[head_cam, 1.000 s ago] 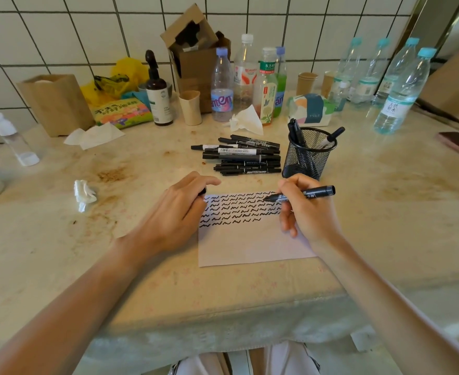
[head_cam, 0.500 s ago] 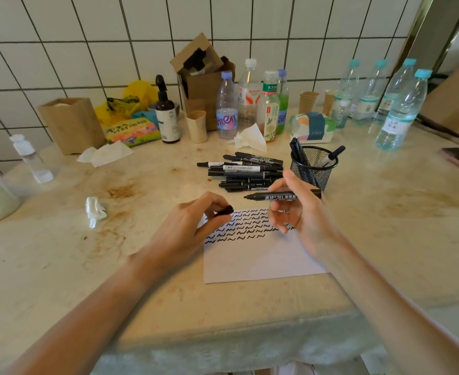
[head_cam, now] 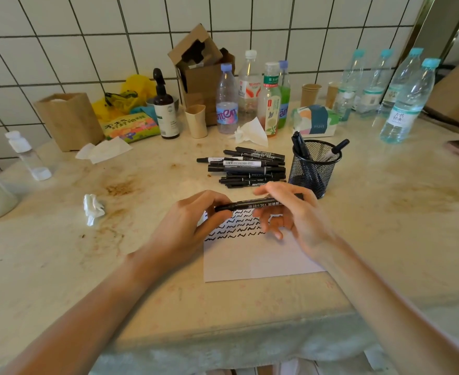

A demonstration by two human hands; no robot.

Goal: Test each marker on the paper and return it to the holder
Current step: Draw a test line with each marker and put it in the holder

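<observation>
Since half a second ago our left hand (head_cam: 193,223) has closed in on the marker (head_cam: 250,205), and both hands now meet on it above the paper (head_cam: 255,261). We hold the marker level, our right hand (head_cam: 293,212) clamped round its barrel, the left pinched on its left end; whether the cap is fully seated we cannot tell. It hangs over the rows of black squiggles, just in front of the loose markers (head_cam: 247,167) and near the mesh holder (head_cam: 313,169) on the table (head_cam: 87,266).
</observation>
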